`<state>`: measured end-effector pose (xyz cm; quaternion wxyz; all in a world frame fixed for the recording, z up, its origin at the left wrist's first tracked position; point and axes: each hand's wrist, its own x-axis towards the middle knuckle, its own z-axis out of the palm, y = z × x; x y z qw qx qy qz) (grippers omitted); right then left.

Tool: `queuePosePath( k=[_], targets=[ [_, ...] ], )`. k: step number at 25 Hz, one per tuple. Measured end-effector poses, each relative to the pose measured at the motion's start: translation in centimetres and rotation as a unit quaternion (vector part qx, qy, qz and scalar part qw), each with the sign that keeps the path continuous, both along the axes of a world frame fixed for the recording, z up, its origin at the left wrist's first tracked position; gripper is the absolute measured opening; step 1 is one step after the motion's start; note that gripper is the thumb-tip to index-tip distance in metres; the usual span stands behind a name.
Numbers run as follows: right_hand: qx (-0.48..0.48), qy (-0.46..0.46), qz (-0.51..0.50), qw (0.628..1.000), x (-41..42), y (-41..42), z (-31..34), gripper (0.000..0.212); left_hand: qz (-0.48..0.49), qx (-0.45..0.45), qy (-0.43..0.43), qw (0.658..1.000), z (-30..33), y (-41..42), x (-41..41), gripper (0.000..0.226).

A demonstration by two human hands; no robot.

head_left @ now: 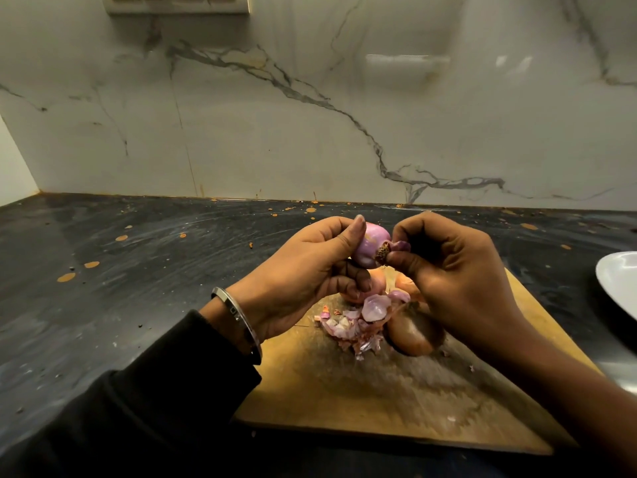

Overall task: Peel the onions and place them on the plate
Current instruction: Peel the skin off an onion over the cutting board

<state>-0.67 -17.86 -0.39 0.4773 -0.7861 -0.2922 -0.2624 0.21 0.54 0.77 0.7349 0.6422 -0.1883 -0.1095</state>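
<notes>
Above the board: a small purple-pink peeled onion (pixel 370 246) is held in the air over the worn wooden cutting board (pixel 379 391), which lies on the dark speckled stone tabletop (pixel 138 270).
Left hand: the left hand (pixel 303 274) grips the onion's body, thumb on top and fingers curled beneath.
Right hand: the right hand (pixel 451 267) pinches a scrap of purple skin (pixel 400 246) at the brown root end (pixel 382 253), thumb and forefinger clenched on it.
Step in hand: judged from the bare flesh, this is the last strip coming off near the root.
Risk, slip: the peeled surface looks slick; a hard tug at the root could twist the onion out of the left hand's grip and drop it among the scraps.
Risk, tearing: the skin may break short and leave the root tuft attached.
Plate: the white plate (pixel 617 281) sits at the right edge, well apart from the hands and only partly in view.
In the way: unpeeled brown-skinned onions (pixel 413 331) and a heap of pink peelings (pixel 358 322) lie on the board under the hands; the right forearm lies between onion and plate.
Also around: a marble-veined wall (pixel 310 115) behind, a metal bangle (pixel 238 319) on the left wrist.
</notes>
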Motion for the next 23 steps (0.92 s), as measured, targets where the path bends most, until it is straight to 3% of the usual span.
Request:
queuePosePath(
  k=[4,8,13,17,23],
  targets=[
    [-0.006,-0.058,-0.014,0.998,-0.19,-0.01,0.15,0.021,-0.004,-0.003,0.0,1.0,-0.06,-0.07,0.03,0.061],
    [0.024,0.017,0.01,1.0,-0.12,0.05,0.11,0.024,0.004,-0.01,0.002,1.0,0.08,0.12,0.19,0.042],
    [0.037,0.039,0.029,0.998,-0.17,0.08,0.22,0.021,0.02,0.027,-0.018,0.999,0.08,0.19,0.14,0.054],
    [0.033,0.063,0.027,0.997,-0.02,0.03,0.27,0.012,0.02,0.048,-0.037,0.998,0.29,0.24,-0.13,0.043],
    [0.053,0.097,0.04,0.993,0.06,-0.09,0.34,0.018,-0.027,0.033,-0.038,0.998,0.2,-0.05,-0.48,0.039]
  ],
)
